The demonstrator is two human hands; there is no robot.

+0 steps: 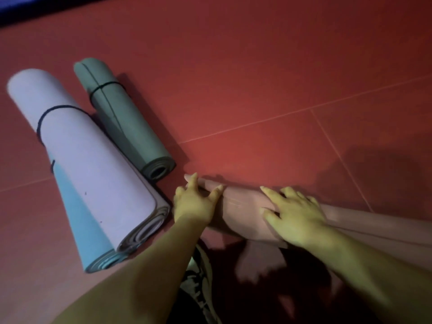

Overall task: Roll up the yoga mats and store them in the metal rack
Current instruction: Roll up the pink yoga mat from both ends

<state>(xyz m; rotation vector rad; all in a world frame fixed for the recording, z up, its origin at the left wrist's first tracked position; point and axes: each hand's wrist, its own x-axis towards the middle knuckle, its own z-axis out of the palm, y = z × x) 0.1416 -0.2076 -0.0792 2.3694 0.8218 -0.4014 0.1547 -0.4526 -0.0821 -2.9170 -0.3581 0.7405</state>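
Observation:
A pink yoga mat [245, 211] lies rolled on the red floor in front of me, its roll running from lower centre off to the right. My left hand [195, 203] rests on the roll's left end with fingers spread. My right hand [295, 216] presses flat on top of the roll, a little to the right. To the left lie three rolled mats side by side: a lilac mat [93, 157] with a black band, a light blue mat [81, 225] under its near side, and a grey-green mat [126, 122] with a black band.
The red floor [280, 90] has tile seams running across it. A dark blue mat edge [23, 8] shows at the top left corner. My shoe [198, 284] is under my left forearm. No metal rack is in view.

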